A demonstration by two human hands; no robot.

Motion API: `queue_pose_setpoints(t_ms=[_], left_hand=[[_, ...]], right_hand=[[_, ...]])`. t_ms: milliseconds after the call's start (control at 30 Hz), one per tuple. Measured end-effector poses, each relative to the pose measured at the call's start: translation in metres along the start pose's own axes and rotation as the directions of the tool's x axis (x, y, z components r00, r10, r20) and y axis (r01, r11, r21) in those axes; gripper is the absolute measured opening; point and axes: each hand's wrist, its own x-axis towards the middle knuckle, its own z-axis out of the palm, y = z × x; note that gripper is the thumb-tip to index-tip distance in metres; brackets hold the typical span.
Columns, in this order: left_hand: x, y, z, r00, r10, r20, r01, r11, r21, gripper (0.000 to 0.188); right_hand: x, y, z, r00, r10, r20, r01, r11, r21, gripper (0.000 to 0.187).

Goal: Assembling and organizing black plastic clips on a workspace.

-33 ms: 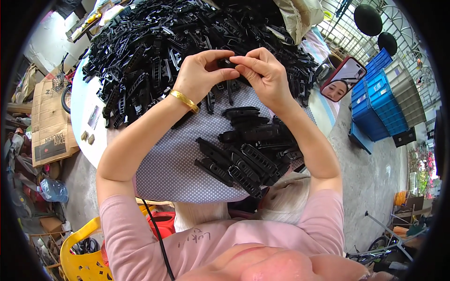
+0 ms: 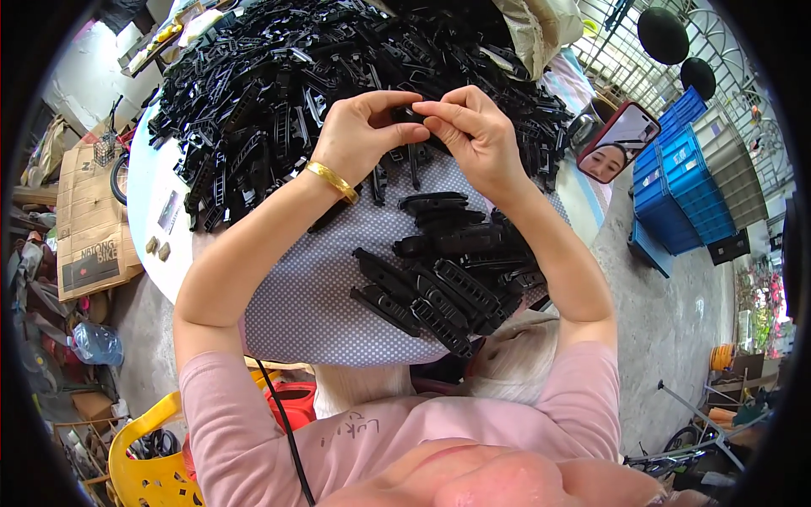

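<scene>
My left hand (image 2: 359, 131) is raised over the far middle of the table, its thumb and fingers closed around a small black plastic part (image 2: 407, 115). Fingertips of my right hand (image 2: 473, 135) pinch at the same part from the right, and they hide much of it. Just beyond and beside both hands lies a large heap of black plastic parts (image 2: 253, 110), many long and narrow with slots. Nearer to me, a smaller pile of long black slotted pieces (image 2: 435, 296) rests on the dotted grey cloth (image 2: 312, 287), below my right forearm.
A phone (image 2: 621, 142) stands tilted at the table's right. Blue crates (image 2: 676, 194) are stacked on the floor beyond it. To the left are a flattened cardboard box (image 2: 93, 220) and a clear plastic bottle (image 2: 95, 343). A yellow chair (image 2: 144, 456) is at lower left, near a black cord (image 2: 283, 414).
</scene>
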Motion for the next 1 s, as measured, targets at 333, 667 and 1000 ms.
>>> queue_pose_setpoints(t_ms=[333,667,1000], left_hand=[[0.003,0.001,-0.007,0.985,0.169,0.024,-0.166,0.981,-0.095,0.034],[0.002,0.017,-0.011,0.983,0.174,0.055,-0.174,0.985,-0.009,0.034],[-0.034,0.034,0.011,0.791,0.137,0.596,-0.14,0.989,-0.041,0.032]], right_hand=[[0.008,0.001,-0.023,0.909,0.249,0.334,-0.309,0.941,0.14,0.051],[0.005,0.0,-0.024,0.918,0.304,0.255,-0.366,0.896,0.25,0.035],[0.001,0.042,-0.014,0.987,0.013,0.158,0.039,0.946,-0.322,0.021]])
